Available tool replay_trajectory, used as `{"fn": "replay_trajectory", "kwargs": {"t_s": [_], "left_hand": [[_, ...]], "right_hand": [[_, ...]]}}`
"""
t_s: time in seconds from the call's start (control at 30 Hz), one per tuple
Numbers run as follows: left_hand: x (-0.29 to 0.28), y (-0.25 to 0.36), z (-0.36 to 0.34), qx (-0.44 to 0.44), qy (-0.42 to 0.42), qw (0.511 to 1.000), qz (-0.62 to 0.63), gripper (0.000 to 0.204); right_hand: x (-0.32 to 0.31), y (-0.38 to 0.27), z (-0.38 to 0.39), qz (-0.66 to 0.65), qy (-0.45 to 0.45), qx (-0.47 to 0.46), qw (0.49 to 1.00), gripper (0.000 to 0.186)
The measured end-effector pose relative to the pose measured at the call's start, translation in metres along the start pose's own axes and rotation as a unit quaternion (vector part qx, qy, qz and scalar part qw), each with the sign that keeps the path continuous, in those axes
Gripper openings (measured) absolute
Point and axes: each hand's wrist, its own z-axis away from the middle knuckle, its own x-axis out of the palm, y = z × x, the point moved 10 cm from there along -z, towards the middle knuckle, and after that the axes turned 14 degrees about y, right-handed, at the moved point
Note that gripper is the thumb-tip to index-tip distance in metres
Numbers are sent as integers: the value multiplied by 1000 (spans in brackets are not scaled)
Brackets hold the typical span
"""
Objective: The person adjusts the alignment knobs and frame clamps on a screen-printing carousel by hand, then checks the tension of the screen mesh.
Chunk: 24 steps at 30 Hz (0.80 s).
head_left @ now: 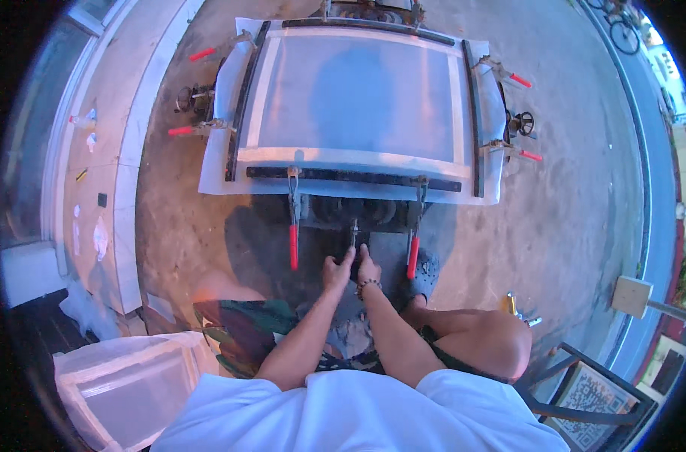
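A stretching frame of dark metal bars holds flat a translucent whitish sheet with a pale taped border, and metal toggle clamps with red handles stand around it. At its near side, a thin metal rod points toward the person. The left hand and right hand are beside its near end, fingers partly curled; I cannot tell what they grip.
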Motion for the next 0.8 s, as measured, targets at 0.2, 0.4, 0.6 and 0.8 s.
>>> {"fn": "replay_trajectory", "kwargs": {"t_s": [0.2,0.4,0.6,0.8], "left_hand": [[21,-21,1,-226,-120,958,126,83],[0,12,9,-30,13,990,-137,90],[8,-28,-11,-104,-38,993,-29,93],[20,-27,-14,-174,-106,978,-40,95]], "right_hand": [[-15,-8,16,24,154,-74,985,79],[18,26,-23,-83,-37,64,994,86],[-4,10,-12,43,46,2,998,81],[-24,-27,31,34,175,-82,981,68]]}}
